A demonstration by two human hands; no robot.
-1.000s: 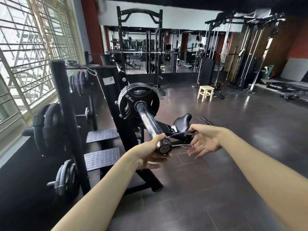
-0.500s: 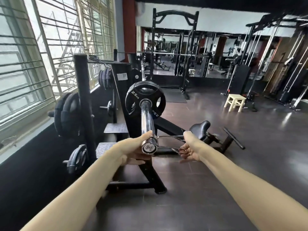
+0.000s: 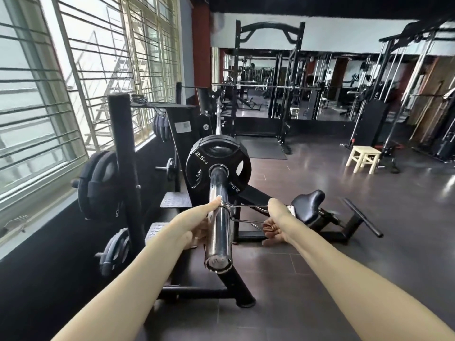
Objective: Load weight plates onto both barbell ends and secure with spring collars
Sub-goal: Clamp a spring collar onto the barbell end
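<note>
Right hand [image 3: 277, 223] first: its fingers [image 3: 272, 239] curl round the two thin wire handles of the spring collar [image 3: 242, 214], squeezing them together, and the collar's shiny coil sits wrapped around the barbell sleeve [image 3: 219, 217] about halfway along. Over on the other side, the left hand [image 3: 194, 223] cups the sleeve from the left, thumb laid along the top right at the coil, fingers wrapped underneath and mostly hidden. The sleeve is smooth, polished steel, a round tube with a flat circular end cap facing us; the writing on the cap is too blurred to read. Further up the sleeve sits the weight plate [image 3: 218, 166], a black rubbery disc with cut-out grip holes, stamped "2.5 KG" in pale letters on its upper left and again upside down on its lower right. The collar is well apart from the plate, with bare steel between them. Half a second ago the coil was right at the sleeve's tip; now it has slid up toward the plate. Behind, more black plates [image 3: 98, 183] hang on a matte black storage rack [image 3: 125, 168] by the barred windows, and a small pale wooden stool [image 3: 363, 157] stands on the dark glossy floor.
</note>
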